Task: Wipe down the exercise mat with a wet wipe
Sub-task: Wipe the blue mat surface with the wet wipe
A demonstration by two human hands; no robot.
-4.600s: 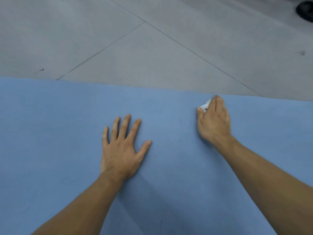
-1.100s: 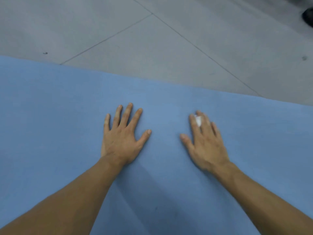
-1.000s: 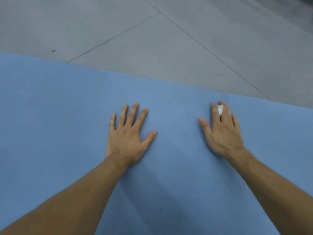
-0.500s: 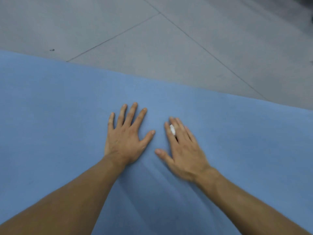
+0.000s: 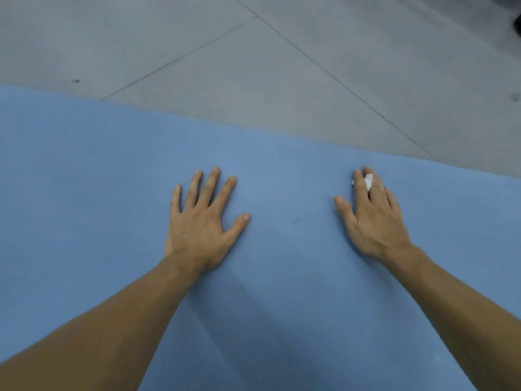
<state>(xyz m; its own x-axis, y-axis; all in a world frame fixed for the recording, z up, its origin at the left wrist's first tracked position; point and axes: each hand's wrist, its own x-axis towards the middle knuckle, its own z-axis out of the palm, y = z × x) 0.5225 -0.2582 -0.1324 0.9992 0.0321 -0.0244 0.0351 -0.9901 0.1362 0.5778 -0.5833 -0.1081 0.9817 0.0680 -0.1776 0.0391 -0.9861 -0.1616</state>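
The blue exercise mat [image 5: 84, 193] fills the lower two thirds of the view. My left hand [image 5: 197, 221] lies flat on it, fingers spread and straight, holding nothing. To its right, my right hand [image 5: 375, 221] also lies flat on the mat with straight fingers, pressing the white wet wipe [image 5: 368, 182] down. Only a small fold of the wipe shows, poking up between the index and middle fingers; the rest is hidden under the hand. The right fingertips are a short way from the mat's far edge.
Grey tiled floor [image 5: 253, 66] with thin joint lines lies beyond the mat's far edge. A dark object [image 5: 517, 22] is cut off at the top right corner. Mat surface extends left, right and towards me.
Half a second ago my right hand was close beside the left thumb; it has slid right and slightly away from me, still pressing the wipe. The left hand has stayed put.
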